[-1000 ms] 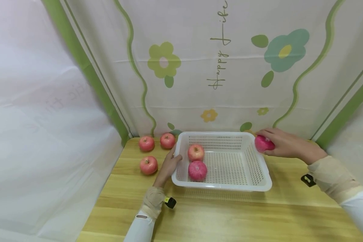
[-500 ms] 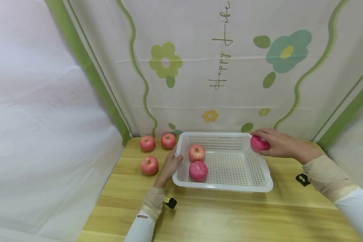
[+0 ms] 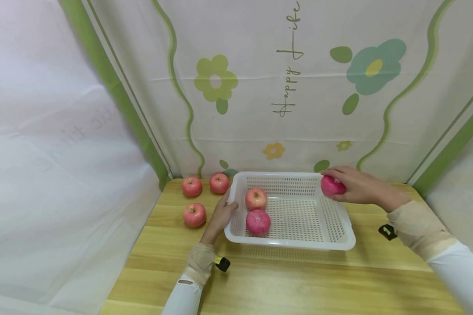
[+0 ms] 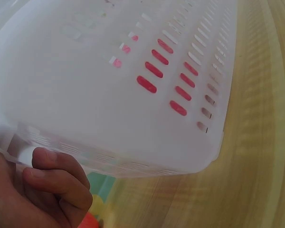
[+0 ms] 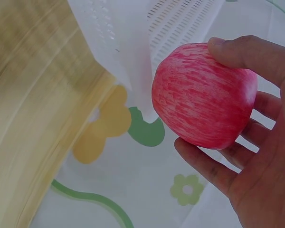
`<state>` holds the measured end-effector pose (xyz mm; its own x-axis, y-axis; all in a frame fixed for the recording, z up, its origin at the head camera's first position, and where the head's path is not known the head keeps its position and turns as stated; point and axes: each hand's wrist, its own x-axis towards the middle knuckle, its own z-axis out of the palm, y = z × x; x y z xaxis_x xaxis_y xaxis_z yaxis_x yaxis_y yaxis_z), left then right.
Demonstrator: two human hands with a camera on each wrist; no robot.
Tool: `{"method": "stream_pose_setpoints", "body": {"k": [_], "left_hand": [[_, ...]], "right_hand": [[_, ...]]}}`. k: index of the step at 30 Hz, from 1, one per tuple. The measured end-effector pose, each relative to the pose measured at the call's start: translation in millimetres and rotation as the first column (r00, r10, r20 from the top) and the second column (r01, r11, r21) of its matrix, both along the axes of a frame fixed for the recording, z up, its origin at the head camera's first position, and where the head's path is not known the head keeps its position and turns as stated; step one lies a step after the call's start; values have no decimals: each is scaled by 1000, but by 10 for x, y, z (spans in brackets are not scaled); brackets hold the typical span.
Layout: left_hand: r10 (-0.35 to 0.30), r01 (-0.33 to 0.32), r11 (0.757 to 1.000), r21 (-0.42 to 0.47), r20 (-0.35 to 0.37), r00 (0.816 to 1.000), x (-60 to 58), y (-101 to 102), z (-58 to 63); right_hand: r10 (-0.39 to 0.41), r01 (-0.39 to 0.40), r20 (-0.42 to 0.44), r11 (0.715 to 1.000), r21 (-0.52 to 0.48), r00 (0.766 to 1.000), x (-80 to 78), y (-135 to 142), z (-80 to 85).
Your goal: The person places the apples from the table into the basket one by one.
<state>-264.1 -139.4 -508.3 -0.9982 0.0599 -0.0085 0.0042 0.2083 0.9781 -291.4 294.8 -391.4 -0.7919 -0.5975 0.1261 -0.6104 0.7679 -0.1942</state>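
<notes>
By the far right corner of the white basket [image 3: 291, 242], your right hand [image 3: 358, 187] grips a pink apple [image 3: 332, 187] while your left hand [image 3: 221, 214] grips the left rim [image 3: 228, 228], so hold that still and ease the apple softly past the edge.

Table [image 3: 284, 284]: carries the basket [image 3: 289, 243] toward its rear edge; the backdrop [image 3: 244, 127] stands behind.
Basket, inside: far apple [image 3: 256, 199] behind near apple [image 3: 258, 222]; both at the left end, close together.
Basket, left side: left hand [image 3: 221, 215] at the left rim; front apple [image 3: 195, 215] on the table, left of that hand; rear left apple [image 3: 191, 187] behind the front apple; rear right apple [image 3: 219, 183] to its right; these three stand apart.
Basket, right rear corner: held apple [image 3: 333, 187] in the right hand [image 3: 354, 183], left of the palm; contact with the rim not discernible.
</notes>
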Motion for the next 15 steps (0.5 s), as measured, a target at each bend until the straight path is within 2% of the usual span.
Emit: {"method": "stream_pose_setpoints", "body": {"k": [15], "left_hand": [[-14,14,1000,-3,-6,1000,-1,-11,-1]], "right_hand": [[19,-19,4,1000,-14,1000,-10,-125,28]]}}
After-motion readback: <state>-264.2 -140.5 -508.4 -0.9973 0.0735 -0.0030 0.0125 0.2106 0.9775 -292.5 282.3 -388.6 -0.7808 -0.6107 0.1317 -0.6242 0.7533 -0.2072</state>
